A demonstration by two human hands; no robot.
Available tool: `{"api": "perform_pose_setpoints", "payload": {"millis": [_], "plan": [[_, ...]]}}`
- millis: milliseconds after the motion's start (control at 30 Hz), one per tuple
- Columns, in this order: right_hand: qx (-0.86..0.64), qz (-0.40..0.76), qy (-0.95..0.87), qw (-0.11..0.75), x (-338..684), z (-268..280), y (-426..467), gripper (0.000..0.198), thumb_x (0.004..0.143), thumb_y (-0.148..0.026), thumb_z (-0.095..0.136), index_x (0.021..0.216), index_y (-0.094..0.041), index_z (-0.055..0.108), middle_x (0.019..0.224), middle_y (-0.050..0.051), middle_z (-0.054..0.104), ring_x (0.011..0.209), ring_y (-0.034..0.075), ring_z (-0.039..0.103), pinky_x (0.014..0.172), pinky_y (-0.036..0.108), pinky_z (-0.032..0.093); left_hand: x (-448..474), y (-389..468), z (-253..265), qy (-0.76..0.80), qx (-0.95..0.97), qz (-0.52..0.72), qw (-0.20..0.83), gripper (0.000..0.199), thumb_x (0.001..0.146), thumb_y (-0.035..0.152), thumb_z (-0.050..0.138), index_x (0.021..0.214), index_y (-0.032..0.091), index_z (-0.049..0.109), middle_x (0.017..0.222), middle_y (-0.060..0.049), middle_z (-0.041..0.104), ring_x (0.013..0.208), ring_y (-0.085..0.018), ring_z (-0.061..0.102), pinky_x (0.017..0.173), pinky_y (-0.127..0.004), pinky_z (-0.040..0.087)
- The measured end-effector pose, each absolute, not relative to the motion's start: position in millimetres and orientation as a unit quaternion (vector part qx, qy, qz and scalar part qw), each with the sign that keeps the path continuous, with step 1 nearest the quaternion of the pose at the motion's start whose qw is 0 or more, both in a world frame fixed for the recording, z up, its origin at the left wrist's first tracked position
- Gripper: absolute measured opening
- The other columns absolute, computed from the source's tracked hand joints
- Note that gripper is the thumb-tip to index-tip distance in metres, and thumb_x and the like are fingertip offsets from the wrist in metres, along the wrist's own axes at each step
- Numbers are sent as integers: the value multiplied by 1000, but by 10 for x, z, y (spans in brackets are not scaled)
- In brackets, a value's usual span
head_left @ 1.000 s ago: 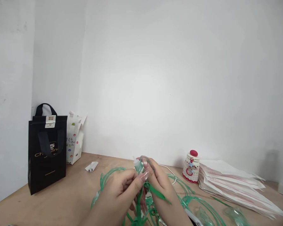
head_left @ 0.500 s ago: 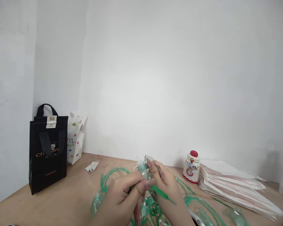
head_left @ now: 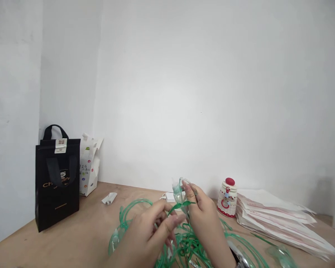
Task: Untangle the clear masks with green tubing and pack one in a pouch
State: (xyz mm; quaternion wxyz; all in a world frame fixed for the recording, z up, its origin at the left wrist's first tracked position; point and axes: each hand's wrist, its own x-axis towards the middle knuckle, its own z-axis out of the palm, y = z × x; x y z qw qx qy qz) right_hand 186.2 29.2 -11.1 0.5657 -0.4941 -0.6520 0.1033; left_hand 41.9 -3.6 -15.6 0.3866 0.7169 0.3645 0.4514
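Note:
In the middle, my right hand [head_left: 202, 212] is closed on a clear, green-tinted oxygen mask [head_left: 178, 190], thumb pressed on its rim. A green elastic strap [head_left: 181, 205] crosses from the mask towards my left hand [head_left: 158, 229]. The thumb and fingers of that hand are pinched together around the strap's lower end; the exact contact is partly hidden. Below both hands lies a tangled heap of green straps and tubing [head_left: 192, 245]. Coiled green tubing [head_left: 136, 202] rests to the left. Another clear mask [head_left: 281, 256] lies at the lower right.
On the left stand a black gift bag [head_left: 57, 186] and a white paper bag [head_left: 89, 167], with a crumpled white wrapper [head_left: 109, 198] nearby. A white box-like item [head_left: 170, 197] sits behind my hands. To the right are a red-lidded jar [head_left: 227, 197] and stacked paper packets [head_left: 279, 217].
My right hand has moved slightly up and right with the mask. The green strap now stretches between the hands. A white item behind them has come into clearer view.

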Motion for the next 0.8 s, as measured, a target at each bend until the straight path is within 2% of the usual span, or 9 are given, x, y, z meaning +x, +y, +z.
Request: {"api": "perform_pose_setpoints", "payload": {"millis": [100, 200, 333, 467, 600, 667, 800], "plan": [[-496, 92, -690, 520, 1819, -147, 264, 38, 90, -49, 32, 71, -21, 48, 58, -2, 49, 53, 15, 45, 52, 26, 34, 438, -56, -149, 368, 718, 464, 365, 24, 78, 44, 53, 86, 21, 51, 73, 1, 55, 64, -14, 52, 56, -22, 38], [-502, 90, -707, 490, 1779, -183, 246, 36, 91, -48, 31, 70, -22, 45, 57, -3, 48, 52, 15, 44, 52, 26, 32, 447, -71, -145, 383, 743, 452, 312, 21, 81, 40, 50, 72, 21, 45, 66, 3, 53, 55, -13, 45, 52, -23, 32], [-491, 106, -718, 482, 1741, -191, 206, 34, 93, -45, 30, 71, -23, 45, 60, -2, 50, 55, 16, 45, 54, 26, 33, 423, -63, -127, 349, 762, 444, 318, 32, 88, 39, 36, 62, 22, 41, 54, 2, 52, 53, -14, 49, 56, -23, 35], [-478, 94, -702, 520, 1752, -155, 172, 35, 93, -43, 30, 73, -21, 48, 60, -2, 50, 55, 15, 47, 53, 25, 34, 359, -65, -106, 346, 774, 440, 295, 39, 89, 39, 36, 54, 22, 39, 50, 2, 48, 51, -13, 47, 55, -22, 34], [-511, 56, -645, 565, 1845, -121, 229, 35, 90, -46, 32, 74, -21, 51, 51, -5, 39, 47, 14, 41, 48, 25, 32, 292, -72, -119, 369, 782, 451, 222, 41, 91, 38, 32, 55, 21, 41, 51, 3, 48, 52, -12, 47, 55, -22, 33], [-541, 31, -602, 587, 1939, -102, 288, 36, 89, -48, 32, 75, -21, 51, 50, -5, 39, 47, 15, 41, 48, 25, 31, 248, -53, -127, 392, 780, 451, 184, 41, 92, 37, 31, 56, 21, 41, 51, 4, 47, 53, -12, 48, 56, -22, 32], [-568, 33, -520, 638, 2135, -45, 363, 39, 85, -52, 37, 63, -21, 44, 48, -4, 42, 45, 14, 41, 45, 24, 30, 171, 82, -159, 479, 763, 417, 117, 42, 92, 40, 27, 58, 22, 41, 53, 3, 53, 56, -14, 52, 58, -23, 33]]}}
